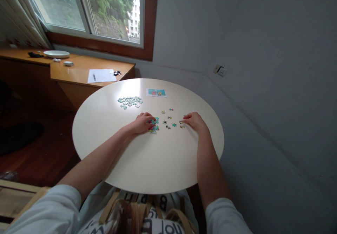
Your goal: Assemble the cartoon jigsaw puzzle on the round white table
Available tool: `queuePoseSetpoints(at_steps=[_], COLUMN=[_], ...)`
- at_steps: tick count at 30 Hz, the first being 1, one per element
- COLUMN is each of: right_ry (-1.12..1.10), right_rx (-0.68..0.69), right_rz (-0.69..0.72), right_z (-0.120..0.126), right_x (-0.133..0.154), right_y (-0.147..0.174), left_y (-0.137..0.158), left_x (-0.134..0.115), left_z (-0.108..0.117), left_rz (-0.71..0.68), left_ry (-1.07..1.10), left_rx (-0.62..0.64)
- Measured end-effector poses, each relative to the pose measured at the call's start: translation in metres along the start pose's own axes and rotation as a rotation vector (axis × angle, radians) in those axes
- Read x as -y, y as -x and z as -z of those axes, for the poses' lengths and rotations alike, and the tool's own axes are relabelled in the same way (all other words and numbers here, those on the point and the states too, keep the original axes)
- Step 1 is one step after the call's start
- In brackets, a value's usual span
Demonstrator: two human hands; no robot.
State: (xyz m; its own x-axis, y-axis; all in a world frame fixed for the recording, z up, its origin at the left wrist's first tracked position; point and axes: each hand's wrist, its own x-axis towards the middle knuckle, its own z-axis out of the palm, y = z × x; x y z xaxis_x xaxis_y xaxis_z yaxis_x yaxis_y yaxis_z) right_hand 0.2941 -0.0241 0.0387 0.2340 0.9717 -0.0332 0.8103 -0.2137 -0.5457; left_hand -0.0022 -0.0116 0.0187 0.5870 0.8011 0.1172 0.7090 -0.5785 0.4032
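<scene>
My left hand lies at the left side of a small joined section of jigsaw puzzle, its curled fingers gripping the edge and covering part of it. To the right, my right hand has thumb and fingertips pinched at a puzzle piece on the table. Another piece lies just below those fingertips. Between the hands are several loose colourful pieces, among them a teal one and a yellow-green one.
Everything lies on a round white table. A cluster of face-down-looking pieces sits at the back left, beside a printed reference picture. Behind stands a wooden desk with paper, keys and a white plate.
</scene>
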Motion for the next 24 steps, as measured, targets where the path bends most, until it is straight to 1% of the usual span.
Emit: queuePoseSetpoints(at_steps=[7,14,24], right_ry=[-0.014,-0.056,-0.099], right_rx=[0.006,0.049,0.071], right_rz=[0.010,0.030,0.035], right_z=[-0.0006,-0.0029,-0.0017], right_x=[-0.0014,-0.0025,-0.0014], right_y=[-0.0006,-0.0029,-0.0001], left_y=[-0.0007,-0.0014,-0.0009], left_x=[-0.0002,0.0022,0.0012], left_z=[0.0000,-0.0015,-0.0015], left_rz=[0.003,0.001,0.005], left_ry=[0.005,-0.005,0.002], left_rx=[0.003,-0.004,-0.004])
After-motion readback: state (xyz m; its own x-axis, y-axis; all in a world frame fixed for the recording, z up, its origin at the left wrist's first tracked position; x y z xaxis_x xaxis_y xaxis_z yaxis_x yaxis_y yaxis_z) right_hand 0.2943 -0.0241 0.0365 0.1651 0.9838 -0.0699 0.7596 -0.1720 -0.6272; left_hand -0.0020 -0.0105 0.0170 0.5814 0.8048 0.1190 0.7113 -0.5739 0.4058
